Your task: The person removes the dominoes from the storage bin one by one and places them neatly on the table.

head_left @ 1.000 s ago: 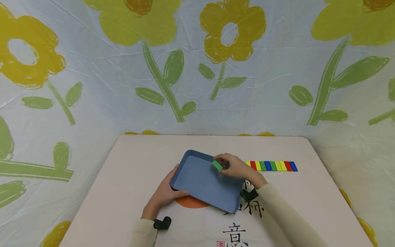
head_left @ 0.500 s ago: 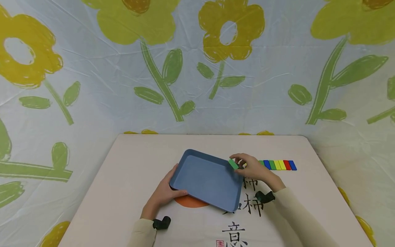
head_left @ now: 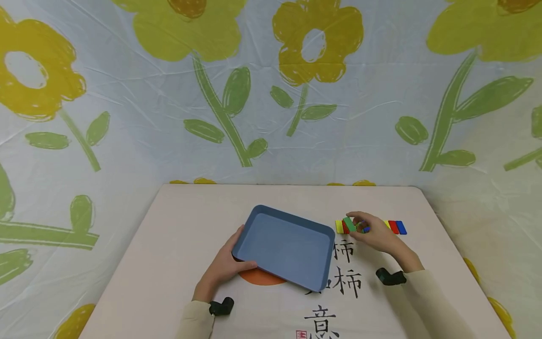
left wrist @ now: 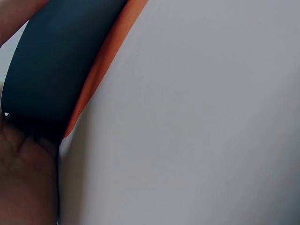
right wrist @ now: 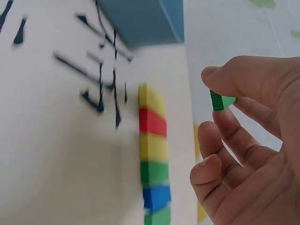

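My left hand [head_left: 224, 261] grips the blue rectangular tray [head_left: 283, 249] at its left corner, thumb along the near rim. The tray sits at an angle and nothing lies in it. In the left wrist view, the tray's dark side wall [left wrist: 51, 65] leans against the palm. My right hand [head_left: 374, 233] pinches a small green block [head_left: 349, 224] between thumb and fingertips, above a row of coloured blocks. Its ridged end [right wrist: 217, 101] shows in the right wrist view. The row's middle is partly hidden behind the hand; a yellow block [head_left: 339, 227] marks its left end, a blue block [head_left: 401, 227] its right.
Under the tray lies a printed white cloth with black characters [head_left: 347, 282] and an orange shape [head_left: 262, 278]. The pale table [head_left: 195, 207] ends at a flower-patterned curtain [head_left: 360, 141] behind and at both sides.
My right hand has moved right with the green block, from over the tray to over the row of blocks. My left hand and the tray have stayed in place.
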Demonstrator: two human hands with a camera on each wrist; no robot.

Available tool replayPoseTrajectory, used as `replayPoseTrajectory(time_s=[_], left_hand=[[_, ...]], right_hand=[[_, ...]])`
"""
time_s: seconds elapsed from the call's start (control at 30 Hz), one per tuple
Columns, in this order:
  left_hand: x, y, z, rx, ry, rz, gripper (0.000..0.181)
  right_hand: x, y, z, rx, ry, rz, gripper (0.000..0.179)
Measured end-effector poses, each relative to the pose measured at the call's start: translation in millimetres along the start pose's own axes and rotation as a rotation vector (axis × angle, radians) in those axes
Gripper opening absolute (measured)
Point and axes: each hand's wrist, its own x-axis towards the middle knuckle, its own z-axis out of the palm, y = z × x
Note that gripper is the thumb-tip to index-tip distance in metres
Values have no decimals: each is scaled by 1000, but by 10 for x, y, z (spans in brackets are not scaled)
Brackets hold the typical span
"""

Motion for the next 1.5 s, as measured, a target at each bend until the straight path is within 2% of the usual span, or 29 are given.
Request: replayPoseTrajectory(time_s=[0.3,0.57,0.93,1.2,1.5], left_hand=[[-10,-25,-5,-2,1,1,115],[-15,-48,8,-1,-2,3,115],[-7,-40,1,10,-1,-4,115],[32,-37,9,13,2,2,116],[31,4,-10,0,-6,-2,117]], right_hand=[[-138,266,-106,-28,31,80,53],[-276,426,-175,-55,42,125,50],[-444,645,-393,-121,50,165,53],[-507,854,-563,-89,49,196,55],[-504,1113,-768,-140,61,227,58]])
